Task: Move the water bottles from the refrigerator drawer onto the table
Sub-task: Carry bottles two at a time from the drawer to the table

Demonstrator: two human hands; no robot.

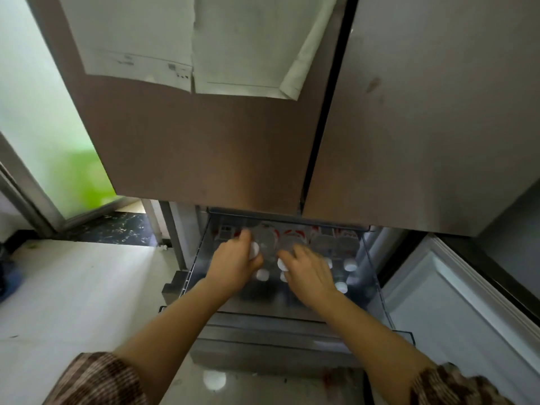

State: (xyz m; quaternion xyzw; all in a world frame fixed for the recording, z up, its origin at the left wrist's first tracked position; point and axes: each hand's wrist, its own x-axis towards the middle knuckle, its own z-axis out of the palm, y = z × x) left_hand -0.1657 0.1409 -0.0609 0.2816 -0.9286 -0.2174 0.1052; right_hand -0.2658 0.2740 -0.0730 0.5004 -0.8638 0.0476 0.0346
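Note:
The refrigerator drawer [380, 305] is pulled out below the closed upper doors. Inside it stand several clear water bottles with white caps and red labels, among them bottles at the right side [350, 264]. My left hand [233, 264] is down in the drawer with its fingers wrapped around the neck of one bottle, whose cap [253, 250] shows beside the thumb. My right hand [309, 273] reaches in next to it, fingers curled over the cap [283, 264] of a second bottle. Whether that hand has closed fully on the bottle is unclear. The table is not in view.
The upper fridge doors [204, 141] hang close over the drawer, with papers [190, 39] stuck on the left one. A white panel [455, 302] stands at the right. Pale floor [73, 287] lies to the left, beside a frosted glass door [43, 127].

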